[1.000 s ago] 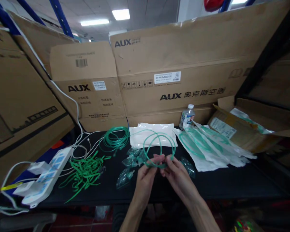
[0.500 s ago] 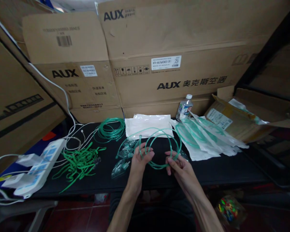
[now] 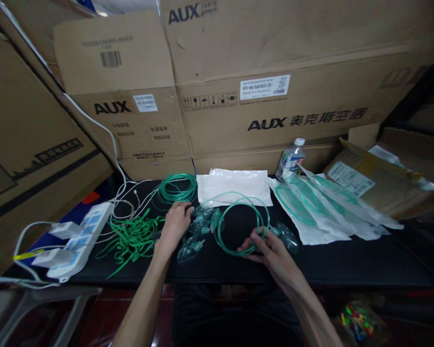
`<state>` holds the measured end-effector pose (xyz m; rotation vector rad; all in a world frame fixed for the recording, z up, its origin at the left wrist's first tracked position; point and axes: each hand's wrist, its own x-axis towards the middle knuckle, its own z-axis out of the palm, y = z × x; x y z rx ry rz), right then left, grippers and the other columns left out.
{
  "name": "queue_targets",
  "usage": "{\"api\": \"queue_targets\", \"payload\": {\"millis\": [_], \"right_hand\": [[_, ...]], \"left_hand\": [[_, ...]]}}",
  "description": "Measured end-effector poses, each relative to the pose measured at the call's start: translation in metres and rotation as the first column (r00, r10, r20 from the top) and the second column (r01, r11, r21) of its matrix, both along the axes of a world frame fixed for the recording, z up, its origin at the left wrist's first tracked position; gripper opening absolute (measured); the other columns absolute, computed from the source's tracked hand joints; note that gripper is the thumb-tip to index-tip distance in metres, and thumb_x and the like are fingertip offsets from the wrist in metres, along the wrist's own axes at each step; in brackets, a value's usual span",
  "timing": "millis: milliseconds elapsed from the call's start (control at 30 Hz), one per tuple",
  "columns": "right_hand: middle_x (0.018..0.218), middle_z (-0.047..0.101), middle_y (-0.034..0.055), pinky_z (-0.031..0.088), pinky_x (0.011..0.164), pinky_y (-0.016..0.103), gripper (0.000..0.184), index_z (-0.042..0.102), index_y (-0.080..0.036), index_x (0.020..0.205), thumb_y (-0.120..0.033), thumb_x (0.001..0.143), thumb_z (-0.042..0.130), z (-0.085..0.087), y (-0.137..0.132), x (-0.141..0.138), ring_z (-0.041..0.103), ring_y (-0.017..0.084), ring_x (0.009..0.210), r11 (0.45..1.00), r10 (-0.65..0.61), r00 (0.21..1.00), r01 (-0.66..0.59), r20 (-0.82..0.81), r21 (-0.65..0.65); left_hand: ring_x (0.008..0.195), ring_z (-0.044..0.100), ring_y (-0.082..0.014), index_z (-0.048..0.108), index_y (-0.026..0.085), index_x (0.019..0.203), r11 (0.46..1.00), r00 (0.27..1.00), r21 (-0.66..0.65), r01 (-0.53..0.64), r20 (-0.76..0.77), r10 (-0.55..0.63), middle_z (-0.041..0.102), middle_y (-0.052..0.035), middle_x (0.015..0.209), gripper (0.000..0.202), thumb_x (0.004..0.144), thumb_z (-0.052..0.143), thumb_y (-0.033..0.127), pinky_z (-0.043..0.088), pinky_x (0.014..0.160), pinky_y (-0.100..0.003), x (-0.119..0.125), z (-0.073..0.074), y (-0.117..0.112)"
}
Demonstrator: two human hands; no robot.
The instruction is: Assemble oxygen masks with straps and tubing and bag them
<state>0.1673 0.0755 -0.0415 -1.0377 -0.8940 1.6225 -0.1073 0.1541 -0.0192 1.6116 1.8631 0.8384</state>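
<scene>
My right hand [image 3: 265, 245] is closed around the lower right side of a looped coil of thin green tubing [image 3: 222, 236], held just above the black tabletop. My left hand [image 3: 177, 219] is further left, its fingers curled and pressed together. What lies in those fingers is hidden, though a strand of the tubing runs toward them. Clear green-tinted plastic masks [image 3: 191, 248] lie beside it, and another clear mask [image 3: 286, 237] sits right of my right hand. Behind my left hand lies a larger coil of green tubing [image 3: 177, 188].
Green elastic straps [image 3: 133, 243] are heaped at left, beside a white power strip [image 3: 83, 241] with cables. White packets [image 3: 235, 185] lie at the back. Pouches of green tubing [image 3: 321, 207], a bottle [image 3: 291, 159] and an open carton [image 3: 361, 178] stand right. Large cardboard sheets [image 3: 217, 120] wall the back.
My left hand has let go of the coil's left side and moved left, past the masks. My right hand still holds the coil. The view has shifted slightly.
</scene>
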Motion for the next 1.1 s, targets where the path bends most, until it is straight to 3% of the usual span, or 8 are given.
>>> {"api": "queue_targets", "payload": {"millis": [200, 400, 500, 633, 733, 800, 900, 1100], "right_hand": [[0.078, 0.077, 0.0003, 0.063, 0.08, 0.042, 0.042, 0.055, -0.024, 0.092, -0.054, 0.082, 0.083, -0.001, 0.005, -0.006, 0.081, 0.026, 0.083, 1.0, -0.003, 1.0, 0.003, -0.024, -0.015], [0.076, 0.076, -0.0013, 0.063, 0.081, 0.043, 0.042, 0.055, -0.023, 0.091, -0.052, 0.082, 0.084, -0.006, 0.012, -0.013, 0.082, 0.026, 0.084, 1.0, -0.011, 0.998, 0.011, -0.07, -0.009], [0.076, 0.076, -0.0016, 0.064, 0.081, 0.04, 0.04, 0.056, -0.023, 0.092, -0.052, 0.083, 0.083, -0.004, 0.013, -0.014, 0.082, 0.025, 0.084, 1.0, -0.009, 0.994, 0.009, -0.111, 0.001], [0.077, 0.076, -0.0009, 0.064, 0.081, 0.041, 0.04, 0.058, -0.023, 0.093, -0.049, 0.082, 0.086, 0.008, 0.01, -0.012, 0.082, 0.026, 0.086, 1.0, 0.026, 0.979, -0.022, -0.203, 0.021], [0.078, 0.076, -0.0016, 0.065, 0.076, 0.037, 0.039, 0.059, -0.023, 0.093, -0.046, 0.081, 0.088, 0.02, 0.005, -0.01, 0.082, 0.025, 0.084, 1.0, 0.014, 0.963, -0.007, -0.269, 0.027], [0.082, 0.077, -0.0014, 0.065, 0.073, 0.033, 0.037, 0.06, -0.022, 0.093, -0.044, 0.082, 0.088, 0.025, 0.001, -0.007, 0.082, 0.023, 0.083, 0.999, -0.035, 0.952, 0.043, -0.304, 0.017], [0.089, 0.081, -0.0003, 0.066, 0.075, 0.03, 0.036, 0.063, -0.023, 0.094, -0.042, 0.08, 0.09, 0.022, -0.005, 0.0, 0.083, 0.02, 0.084, 0.987, -0.158, 0.925, 0.159, -0.346, -0.027], [0.089, 0.084, 0.0005, 0.068, 0.079, 0.031, 0.051, 0.071, -0.023, 0.095, -0.044, 0.061, 0.1, -0.006, -0.025, 0.011, 0.083, 0.02, 0.081, 0.925, -0.38, 0.858, 0.352, -0.346, -0.146]], "left_hand": [[0.11, 0.068, -0.0249, 0.067, 0.02, 0.124, 0.958, 0.968, -0.262, 0.112, -0.19, -0.165, 0.067, -0.0095, 0.128, 0.029, 0.099, 0.068, 0.034, 0.059, 0.093, -0.044, -0.032, -0.009, 0.024], [0.106, 0.069, -0.0239, 0.067, 0.018, 0.121, 0.958, 0.967, -0.26, 0.124, -0.183, -0.175, 0.069, -0.0088, 0.123, 0.028, 0.098, 0.068, 0.035, 0.06, 0.089, -0.043, -0.031, -0.005, 0.028], [0.093, 0.071, -0.0207, 0.071, 0.017, 0.106, 0.987, 0.99, -0.15, 0.05, -0.122, -0.069, 0.073, -0.0057, 0.105, 0.018, 0.097, 0.071, 0.032, 0.059, 0.084, -0.039, -0.038, 0.012, 0.027], [0.072, 0.068, -0.02, 0.075, 0.021, 0.092, 0.993, 0.99, 0.066, -0.1, 0.11, 0.092, 0.073, -0.0016, 0.077, 0.018, 0.085, 0.079, 0.037, 0.054, 0.076, -0.031, -0.045, 0.051, 0.02], [0.073, 0.07, -0.0174, 0.076, 0.02, 0.096, 0.97, 0.915, 0.159, -0.186, 0.389, 0.112, 0.077, -0.0018, 0.085, 0.034, 0.076, 0.083, 0.046, 0.055, 0.078, -0.027, -0.032, 0.077, 0.006], [0.078, 0.072, -0.0166, 0.076, 0.018, 0.097, 0.964, 0.82, 0.158, -0.216, 0.566, 0.091, 0.078, -0.003, 0.091, 0.041, 0.071, 0.087, 0.048, 0.057, 0.083, -0.027, -0.013, 0.082, -0.009], [0.086, 0.077, -0.0198, 0.076, 0.015, 0.093, 0.97, 0.648, 0.082, -0.228, 0.756, 0.088, 0.079, -0.0061, 0.092, 0.043, 0.065, 0.092, 0.044, 0.06, 0.09, -0.031, 0.027, 0.067, -0.039], [0.093, 0.08, -0.0243, 0.074, 0.015, 0.085, 0.957, 0.349, -0.131, -0.257, 0.911, 0.218, 0.081, -0.007, 0.091, 0.044, 0.061, 0.098, 0.042, 0.061, 0.096, -0.035, 0.105, 0.001, -0.094]]}}
